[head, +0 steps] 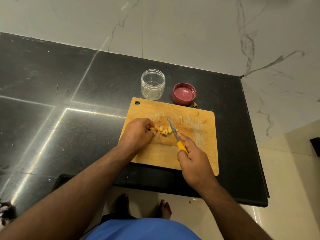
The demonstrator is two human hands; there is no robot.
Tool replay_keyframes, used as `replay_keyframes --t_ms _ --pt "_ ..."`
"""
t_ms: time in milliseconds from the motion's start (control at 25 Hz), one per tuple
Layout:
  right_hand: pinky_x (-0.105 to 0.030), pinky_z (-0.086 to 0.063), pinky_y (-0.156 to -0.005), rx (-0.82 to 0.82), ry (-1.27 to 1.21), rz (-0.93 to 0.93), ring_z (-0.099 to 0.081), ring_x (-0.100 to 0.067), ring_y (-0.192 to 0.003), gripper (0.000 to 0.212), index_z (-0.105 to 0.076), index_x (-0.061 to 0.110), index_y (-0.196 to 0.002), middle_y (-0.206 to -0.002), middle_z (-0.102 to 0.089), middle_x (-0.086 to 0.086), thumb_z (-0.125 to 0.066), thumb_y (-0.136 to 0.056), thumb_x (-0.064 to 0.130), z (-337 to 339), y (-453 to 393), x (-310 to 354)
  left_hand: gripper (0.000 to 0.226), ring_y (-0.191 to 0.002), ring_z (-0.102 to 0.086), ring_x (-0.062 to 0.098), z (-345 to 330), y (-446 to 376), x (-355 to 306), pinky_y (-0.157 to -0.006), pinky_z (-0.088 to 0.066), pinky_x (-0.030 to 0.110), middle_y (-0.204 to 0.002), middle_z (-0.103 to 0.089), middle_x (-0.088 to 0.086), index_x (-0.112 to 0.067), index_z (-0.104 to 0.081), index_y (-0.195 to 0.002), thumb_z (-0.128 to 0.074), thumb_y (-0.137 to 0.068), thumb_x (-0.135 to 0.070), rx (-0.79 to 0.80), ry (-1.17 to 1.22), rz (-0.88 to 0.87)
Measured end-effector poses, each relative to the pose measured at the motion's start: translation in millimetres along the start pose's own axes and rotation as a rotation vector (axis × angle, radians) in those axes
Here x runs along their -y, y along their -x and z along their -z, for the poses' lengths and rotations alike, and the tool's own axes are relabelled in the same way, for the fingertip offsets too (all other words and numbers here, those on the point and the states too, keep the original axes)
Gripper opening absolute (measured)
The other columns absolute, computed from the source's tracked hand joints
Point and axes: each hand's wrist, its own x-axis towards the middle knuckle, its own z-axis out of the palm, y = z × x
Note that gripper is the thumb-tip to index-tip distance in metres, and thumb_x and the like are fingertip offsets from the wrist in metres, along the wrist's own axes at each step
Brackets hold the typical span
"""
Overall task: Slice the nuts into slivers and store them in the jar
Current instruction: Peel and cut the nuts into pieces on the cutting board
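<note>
R hand (191,155) grips yellow-handled knife (176,135), blade beside cut slivers (165,130) mid cutting board (195,146); L hand (138,131) pinches nut (153,128); open jar (152,84) past board's far edge.

Jar (153,84): no label or print readable.
Lid (183,94): no marking readable.
Knife (176,135): no brand readable on blade or handle.
Board (195,149): no text or number readable.
Counter (52,84): no sign or lettering readable.
</note>
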Motion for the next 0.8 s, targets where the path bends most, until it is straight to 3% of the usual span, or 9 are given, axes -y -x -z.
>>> replay_keyframes --t_ms 160,320,560,800 --pt "-0.01 -0.04 -0.059 0.074 0.084 0.055 -0.052 0.006 -0.072 0.052 -0.032 0.033 -0.152 -0.128 -0.059 0.001 -0.043 -0.103 0.02 -5 6 3 0.03 -0.09 -0.061 0.009 0 1 0 -0.066 -0.042 0.015 -0.105 -0.07 -0.002 -0.018 -0.071 -0.12 -0.072 -0.091 -0.024 -0.023 -0.013 -0.013" --pt "-0.016 -0.04 -0.091 0.107 0.262 0.131 -0.042 0.003 -0.106 0.054 -0.023 0.028 -0.156 -0.141 -0.047 0.005 -0.037 -0.104 0.022 -26 10 7 0.03 -0.088 -0.061 0.009 2 0 -2 -0.064 -0.041 0.014 -0.107 -0.072 0.0 -0.015 -0.072 -0.12 -0.071 -0.091 -0.022 -0.028 -0.014 -0.012" --pt "-0.018 -0.038 -0.083 0.102 0.34 0.175 -0.045 -0.003 -0.101 0.055 -0.019 0.025 -0.157 -0.133 -0.049 0.003 -0.036 -0.105 0.02 -30 0 7 0.029 -0.087 -0.06 0.009 2 -1 -5 -0.068 -0.043 0.017 -0.108 -0.072 0.002 -0.014 -0.072 -0.12 -0.069 -0.092 -0.02 -0.022 -0.024 -0.025" --pt "-0.024 -0.044 -0.087 0.118 0.372 0.18 -0.05 -0.011 -0.105 0.056 -0.016 0.026 -0.157 -0.135 -0.048 0.001 -0.034 -0.105 0.02 -33 -2 10 0.028 -0.089 -0.062 0.012 3 -1 -5 -0.071 -0.047 0.021 -0.107 -0.073 0.002 -0.014 -0.073 -0.119 -0.068 -0.092 -0.021 -0.022 -0.048 -0.04"
